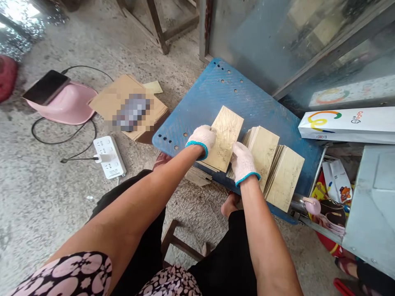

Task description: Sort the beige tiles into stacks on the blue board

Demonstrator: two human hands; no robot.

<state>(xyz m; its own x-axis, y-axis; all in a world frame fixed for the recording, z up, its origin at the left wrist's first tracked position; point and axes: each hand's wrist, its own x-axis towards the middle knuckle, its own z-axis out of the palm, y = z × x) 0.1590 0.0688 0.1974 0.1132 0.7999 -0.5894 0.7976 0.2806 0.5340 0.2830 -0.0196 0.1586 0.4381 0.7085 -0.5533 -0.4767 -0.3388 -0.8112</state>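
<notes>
Both my hands wear white knit gloves with blue cuffs. My left hand (202, 138) grips the left edge of a thin pale wooden board (224, 137) held tilted over a blue perforated platform (216, 96). My right hand (243, 162) is closed on the same board's lower right corner. Just to the right, a fanned stack of similar boards (274, 168) lies on the platform. A few more boards (197, 176) lie lower, under the platform's front edge.
On the concrete floor at left lie a cardboard box (128, 107), a white power strip (109, 157) with a cable, and a pink basin (66, 105) bearing a phone. A white carton (348, 124) and a metal bin of clutter (333, 197) stand at right. A wooden stool (179, 242) stands between my legs.
</notes>
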